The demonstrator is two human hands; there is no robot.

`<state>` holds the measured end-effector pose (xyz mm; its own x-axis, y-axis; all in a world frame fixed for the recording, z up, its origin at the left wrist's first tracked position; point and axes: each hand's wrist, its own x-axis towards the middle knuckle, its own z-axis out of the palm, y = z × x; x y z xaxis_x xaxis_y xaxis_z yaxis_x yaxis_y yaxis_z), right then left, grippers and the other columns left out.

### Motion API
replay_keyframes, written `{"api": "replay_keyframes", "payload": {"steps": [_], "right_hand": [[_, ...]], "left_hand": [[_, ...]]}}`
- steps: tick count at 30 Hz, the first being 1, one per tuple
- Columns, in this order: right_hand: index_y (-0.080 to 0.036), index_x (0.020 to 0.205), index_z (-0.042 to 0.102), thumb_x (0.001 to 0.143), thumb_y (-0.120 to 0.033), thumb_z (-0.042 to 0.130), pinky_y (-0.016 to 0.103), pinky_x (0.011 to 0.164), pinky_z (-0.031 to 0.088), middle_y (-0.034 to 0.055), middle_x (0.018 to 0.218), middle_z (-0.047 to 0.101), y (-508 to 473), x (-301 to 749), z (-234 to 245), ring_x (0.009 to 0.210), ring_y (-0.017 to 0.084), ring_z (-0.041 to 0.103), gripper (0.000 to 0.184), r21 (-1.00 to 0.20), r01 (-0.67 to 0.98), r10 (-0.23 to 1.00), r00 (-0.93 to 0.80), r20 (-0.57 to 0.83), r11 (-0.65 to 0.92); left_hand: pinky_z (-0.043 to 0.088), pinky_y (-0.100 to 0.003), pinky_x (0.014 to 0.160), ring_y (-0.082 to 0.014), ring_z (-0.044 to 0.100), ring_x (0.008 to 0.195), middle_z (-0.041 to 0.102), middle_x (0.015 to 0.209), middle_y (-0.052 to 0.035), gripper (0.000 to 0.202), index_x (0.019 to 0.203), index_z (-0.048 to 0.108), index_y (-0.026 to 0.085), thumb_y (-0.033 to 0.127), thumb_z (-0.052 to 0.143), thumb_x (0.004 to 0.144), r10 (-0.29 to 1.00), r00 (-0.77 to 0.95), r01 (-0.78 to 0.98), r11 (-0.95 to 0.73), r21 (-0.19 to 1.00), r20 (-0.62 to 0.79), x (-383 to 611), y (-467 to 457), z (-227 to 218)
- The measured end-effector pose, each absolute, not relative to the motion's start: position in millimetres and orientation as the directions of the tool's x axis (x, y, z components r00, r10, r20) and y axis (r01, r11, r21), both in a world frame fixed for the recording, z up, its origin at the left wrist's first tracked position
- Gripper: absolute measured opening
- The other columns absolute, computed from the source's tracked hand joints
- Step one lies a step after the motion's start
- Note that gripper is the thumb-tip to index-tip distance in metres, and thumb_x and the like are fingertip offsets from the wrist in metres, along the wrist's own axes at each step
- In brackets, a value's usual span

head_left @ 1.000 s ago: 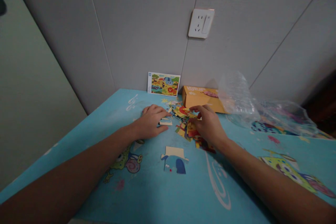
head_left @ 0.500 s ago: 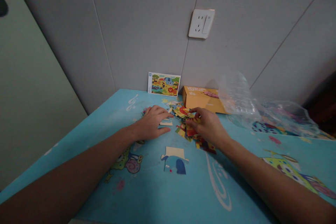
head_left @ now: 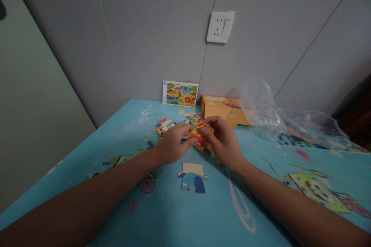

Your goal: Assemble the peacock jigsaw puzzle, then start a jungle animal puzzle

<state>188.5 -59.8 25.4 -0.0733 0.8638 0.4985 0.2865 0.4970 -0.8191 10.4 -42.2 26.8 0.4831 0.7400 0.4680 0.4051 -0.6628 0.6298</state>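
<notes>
Red and yellow jigsaw puzzle pieces [head_left: 199, 134] are held between my two hands, above the middle of the table. My left hand [head_left: 175, 144] pinches their left side with thumb and fingers. On the right side, my right hand [head_left: 223, 141] has its fingertips closed on them. Closer to me, a blue elephant puzzle piece [head_left: 191, 178] with a cream upper part lies flat on the table. More loose pieces [head_left: 164, 124] lie beyond my left hand, and others are partly hidden under and behind the hands.
A picture card [head_left: 180, 93] of animals leans against the wall. To its right lies an orange box [head_left: 222, 110], partly covered by crumpled clear plastic [head_left: 262, 108]. The table has a blue cartoon-print cover [head_left: 214, 216]. A wall socket [head_left: 220, 27] is above.
My hands have come closer together. The right hand has moved slightly left with red and yellow pieces, and the left hand has closed on them. The elephant piece stays put.
</notes>
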Motion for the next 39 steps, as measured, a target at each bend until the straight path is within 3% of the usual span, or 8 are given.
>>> {"api": "replay_keyframes", "payload": {"steps": [3,6,9,15,20,25,31,39], "right_hand": [[-0.021,0.106,0.052,0.086,-0.031,0.059,0.028,0.066,0.047,0.0028,0.089,0.065,-59,191,20,0.075,0.015,0.060,0.023,-0.821,0.278,0.865,-0.220,0.450,0.498],[-0.019,0.088,0.053,0.085,-0.032,0.058,0.026,0.058,0.043,0.0011,0.073,0.063,-59,192,17,0.063,0.014,0.056,0.013,-0.840,0.327,0.885,-0.331,0.326,0.432],[-0.018,0.075,0.054,0.085,-0.039,0.057,0.024,0.051,0.037,0.0005,0.065,0.058,-61,192,19,0.056,0.012,0.049,0.023,-0.802,0.435,0.902,-0.324,0.284,0.409],[-0.018,0.068,0.051,0.088,-0.051,0.049,0.024,0.046,0.028,-0.0016,0.058,0.051,-63,194,24,0.050,0.010,0.040,0.039,-0.821,0.420,0.912,-0.304,0.275,0.388],[-0.018,0.062,0.048,0.092,-0.053,0.043,0.024,0.047,0.029,-0.0023,0.054,0.048,-61,196,22,0.048,0.010,0.040,0.046,-0.813,0.411,0.904,-0.294,0.311,0.413],[-0.019,0.060,0.048,0.092,-0.054,0.041,0.024,0.047,0.030,-0.0022,0.050,0.047,-61,197,24,0.047,0.010,0.040,0.048,-0.811,0.428,0.914,-0.252,0.318,0.400],[-0.020,0.060,0.045,0.088,-0.059,0.043,0.025,0.046,0.031,-0.0013,0.049,0.049,-62,197,30,0.046,0.011,0.042,0.048,-0.824,0.434,0.931,-0.163,0.327,0.365],[-0.020,0.058,0.045,0.090,-0.056,0.042,0.024,0.045,0.025,-0.0019,0.050,0.045,-59,199,25,0.047,0.010,0.037,0.049,-0.727,0.549,0.910,-0.222,0.349,0.413]], "left_hand": [[0.048,-0.031,0.079,-0.0190,0.063,0.084,0.068,0.086,-0.0040,0.012,0.088,0.060,0.017,0.027,0.056,0.084,0.793,0.365,0.371,-0.604,0.706,0.487,6,-38,32],[0.049,-0.029,0.077,-0.0180,0.065,0.084,0.070,0.087,-0.0030,0.014,0.089,0.058,0.017,0.030,0.054,0.085,0.820,0.316,0.337,-0.566,0.752,0.476,0,-34,38],[0.050,-0.029,0.073,-0.0178,0.066,0.078,0.070,0.081,-0.0030,0.017,0.087,0.058,0.017,0.033,0.054,0.085,0.829,0.356,0.366,-0.548,0.752,0.431,-2,-33,40],[0.045,-0.028,0.075,-0.0138,0.058,0.061,0.062,0.055,0.0010,0.034,0.060,0.051,0.019,0.035,0.046,0.089,0.824,0.449,0.519,-0.556,0.649,0.347,-1,-35,40],[0.042,-0.028,0.075,-0.0145,0.057,0.067,0.063,0.059,-0.0007,0.041,0.056,0.056,0.019,0.034,0.043,0.091,0.786,0.456,0.512,-0.615,0.600,0.417,-2,-37,42],[0.041,-0.026,0.063,-0.0139,0.053,0.062,0.060,0.059,-0.0014,0.040,0.056,0.061,0.017,0.035,0.046,0.088,0.829,0.344,0.446,-0.557,0.701,0.441,-3,-37,44],[0.031,-0.025,0.048,-0.0105,0.039,0.045,0.051,0.049,0.0013,0.039,0.054,0.056,0.017,0.038,0.048,0.086,0.887,0.044,0.350,-0.444,0.825,0.459,-13,-23,44],[0.041,-0.025,0.064,-0.0123,0.054,0.061,0.061,0.061,-0.0011,0.030,0.059,0.061,0.016,0.032,0.051,0.082,0.766,0.518,0.385,-0.607,0.695,0.381,-1,-41,42]]}}
